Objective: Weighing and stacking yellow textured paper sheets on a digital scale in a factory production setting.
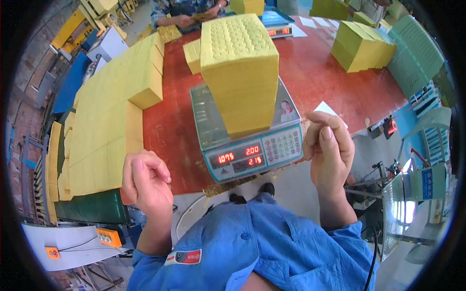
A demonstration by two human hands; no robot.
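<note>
A tall block of stacked yellow paper (240,82), its top sheet embossed with rows of round bumps, stands upright on the metal pan of a digital weighing scale (255,154). Red digits glow on the scale's front panel beside a keypad. Left of the scale, my left hand (148,179) hovers with curled fingers and nothing visible in them. To the scale's right, my right hand (331,153) is raised, its fingers bent in toward the thumb; I see nothing in it. Neither hand touches the yellow block. Just beyond my right fingers lies a white paper slip (324,108).
Yellow paper blocks (104,131) are packed side by side along the left. The red table (310,63) carries another yellow block (361,46) at right and a second scale (279,26) at the back. Across the table is a person (187,14); a green plastic chair (415,53) stands right.
</note>
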